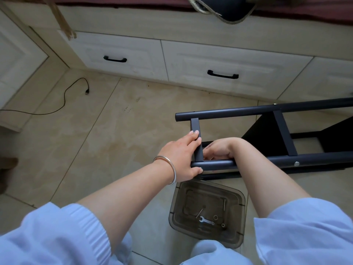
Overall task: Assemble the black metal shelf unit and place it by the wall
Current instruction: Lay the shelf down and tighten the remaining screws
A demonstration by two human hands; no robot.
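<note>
black metal shelf unit (267,134) lying on its side on the tiled floor (107,131), in front of the pale drawer fronts (229,69) with black handles (223,74), two round tubes running left to right with flat crossbars between them. left hand (180,156), with a silver bangle (168,168) at the wrist, grip clamped on the unit's end: fingers (193,137) over the end crossbar (197,140), thumb (197,170) under the near tube (214,165). right hand (219,149) just beside it, reaching between the tubes, fingers curled downward behind the near tube; cannot tell whether that grip is clamped on anything, fingertips hidden. silver bolt head (296,163) showing on the near tube further right, another (275,104) on the far tube. smoky translucent plastic bin (236,236) on the floor directly below the hands, near the knees, holding a small flat spanner (206,221), two long pins or bolts (199,212) and a couple of washers (215,217). black cable (65,94) with a plug trailing over the floor at left, well apart from the unit. light blue sleeves (57,236) pushed up on both forearms
</note>
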